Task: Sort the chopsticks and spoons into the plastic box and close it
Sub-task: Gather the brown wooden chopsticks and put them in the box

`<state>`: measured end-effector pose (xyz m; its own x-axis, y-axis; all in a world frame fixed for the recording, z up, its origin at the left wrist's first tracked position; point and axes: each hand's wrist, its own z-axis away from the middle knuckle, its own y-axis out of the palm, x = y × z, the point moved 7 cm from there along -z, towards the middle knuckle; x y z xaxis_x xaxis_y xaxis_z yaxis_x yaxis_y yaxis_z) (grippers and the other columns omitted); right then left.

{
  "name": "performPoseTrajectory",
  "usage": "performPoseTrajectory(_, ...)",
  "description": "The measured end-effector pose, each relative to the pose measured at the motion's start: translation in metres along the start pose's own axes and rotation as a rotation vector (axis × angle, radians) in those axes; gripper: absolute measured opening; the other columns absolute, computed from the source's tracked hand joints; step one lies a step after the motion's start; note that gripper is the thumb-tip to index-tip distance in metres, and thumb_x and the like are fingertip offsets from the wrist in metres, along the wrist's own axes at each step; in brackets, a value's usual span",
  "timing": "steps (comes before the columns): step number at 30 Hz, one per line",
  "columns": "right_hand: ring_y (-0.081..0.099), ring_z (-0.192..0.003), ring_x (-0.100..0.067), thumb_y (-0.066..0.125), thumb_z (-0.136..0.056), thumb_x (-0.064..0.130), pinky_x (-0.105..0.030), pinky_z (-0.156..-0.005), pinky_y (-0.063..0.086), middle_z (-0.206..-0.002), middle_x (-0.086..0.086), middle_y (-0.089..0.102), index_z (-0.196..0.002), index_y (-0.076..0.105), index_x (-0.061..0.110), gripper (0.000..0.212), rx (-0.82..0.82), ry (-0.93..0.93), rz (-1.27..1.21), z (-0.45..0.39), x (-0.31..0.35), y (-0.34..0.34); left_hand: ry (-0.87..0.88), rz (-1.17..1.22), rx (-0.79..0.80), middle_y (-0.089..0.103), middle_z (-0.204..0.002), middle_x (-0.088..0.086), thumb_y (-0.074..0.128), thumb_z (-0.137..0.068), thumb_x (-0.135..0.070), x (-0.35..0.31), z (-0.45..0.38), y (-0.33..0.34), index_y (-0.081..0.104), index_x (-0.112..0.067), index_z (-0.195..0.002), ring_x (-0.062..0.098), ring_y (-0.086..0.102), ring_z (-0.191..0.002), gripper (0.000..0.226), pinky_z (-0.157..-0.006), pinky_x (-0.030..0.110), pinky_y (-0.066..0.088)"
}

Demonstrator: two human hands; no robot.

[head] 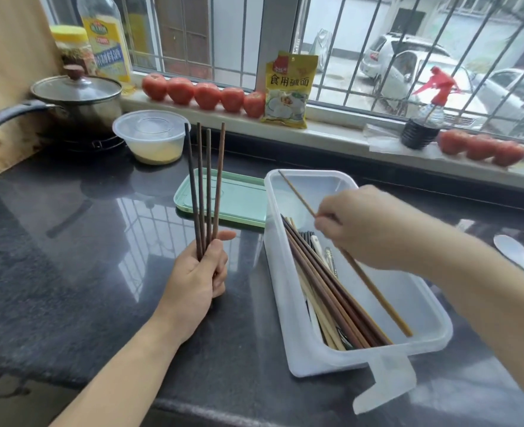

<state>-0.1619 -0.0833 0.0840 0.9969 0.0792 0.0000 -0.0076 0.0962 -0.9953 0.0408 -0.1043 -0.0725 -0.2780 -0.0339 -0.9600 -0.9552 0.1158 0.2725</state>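
Our left hand (196, 280) grips four dark chopsticks (206, 186) upright above the bench (70, 241), while our right hand (374, 229) pinches one light chopstick (374, 291) slanting over the open plastic box (288, 318), where more chopsticks and spoons lie beside the green lid (239, 198).

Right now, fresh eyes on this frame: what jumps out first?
The left hand grips four dark chopsticks upright over the black counter. The right hand pinches one light chopstick slanted over the open plastic box, its green lid lying beside. Red tomatoes line the windowsill behind.
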Motion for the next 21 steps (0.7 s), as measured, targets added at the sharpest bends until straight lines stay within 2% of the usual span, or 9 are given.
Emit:
performPoseTrajectory(3,0.065,-0.079,-0.023,0.044,-0.104,0.037,-0.043,-0.077,0.059,-0.092,-0.006,0.069,-0.096,0.069,0.015,0.034,0.076,0.04,0.021,-0.007,-0.002,0.027,0.042,0.01,0.027,0.039,-0.066,0.005,0.048,-0.103,-0.026,-0.006,0.003,0.003,0.066,-0.02,-0.101,0.018,0.033,-0.053,0.019,-0.048,0.032,0.028)
performPoseTrajectory(5,0.069,-0.077,-0.021,0.047,-0.103,0.039,-0.042,-0.076,0.061,-0.092,-0.004,0.07,-0.099,0.07,0.015,0.033,0.116,0.065,-0.035,-0.009,-0.006,0.029,0.063,0.009,0.039,0.043,-0.065,0.007,0.048,-0.102,-0.029,-0.01,0.005,0.004,0.065,-0.02,-0.1,0.021,0.036,-0.051,0.019,-0.048,0.033,0.032)
performPoseTrajectory(9,0.069,-0.077,-0.015,0.05,-0.103,0.033,-0.041,-0.078,0.061,-0.093,0.005,0.072,-0.106,0.07,0.023,0.023,-0.068,0.038,-0.198,-0.011,-0.003,-0.006,0.07,-0.053,0.016,0.045,-0.067,0.009,0.049,-0.102,-0.033,-0.01,0.003,0.004,0.064,-0.018,-0.108,0.024,0.039,-0.054,0.022,-0.054,0.037,0.036)
performPoseTrajectory(12,0.068,-0.079,-0.008,0.052,-0.102,0.028,-0.033,-0.079,0.059,-0.088,0.012,0.07,-0.107,0.071,0.025,0.02,-0.194,-0.049,-0.351,-0.009,0.013,-0.025,0.104,-0.089,0.05,0.047,-0.067,0.009,0.049,-0.103,-0.035,-0.012,0.005,0.007,0.065,-0.019,-0.112,0.025,0.04,-0.056,0.024,-0.058,0.039,0.037)
performPoseTrajectory(16,0.056,-0.101,0.0,0.057,-0.1,0.038,-0.022,-0.091,0.046,-0.115,0.02,0.064,-0.13,0.063,0.034,0.031,-0.162,-0.248,-0.443,0.001,0.054,-0.025,0.184,-0.194,0.195,0.048,-0.066,0.011,0.047,-0.104,-0.04,-0.017,0.014,0.019,0.067,-0.031,-0.11,0.023,0.04,-0.056,0.023,-0.06,0.034,0.039)
performPoseTrajectory(18,0.053,-0.105,-0.004,0.059,-0.098,0.04,-0.026,-0.093,0.045,-0.118,0.017,0.063,-0.123,0.067,0.036,0.027,-0.146,-0.339,-0.423,0.002,0.072,-0.013,0.208,-0.238,0.248,0.047,-0.063,0.002,0.045,-0.103,-0.041,-0.018,0.018,0.023,0.067,-0.036,-0.107,0.019,0.04,-0.056,0.023,-0.062,0.029,0.039)
performPoseTrajectory(21,0.054,-0.105,-0.011,0.061,-0.098,0.035,-0.036,-0.094,0.046,-0.108,0.011,0.066,-0.106,0.075,0.031,0.017,-0.155,-0.37,-0.468,-0.001,0.081,-0.002,0.222,-0.269,0.263,0.049,-0.062,-0.002,0.041,-0.106,-0.035,-0.019,0.02,0.024,0.066,-0.041,-0.104,0.019,0.04,-0.057,0.025,-0.063,0.025,0.039)
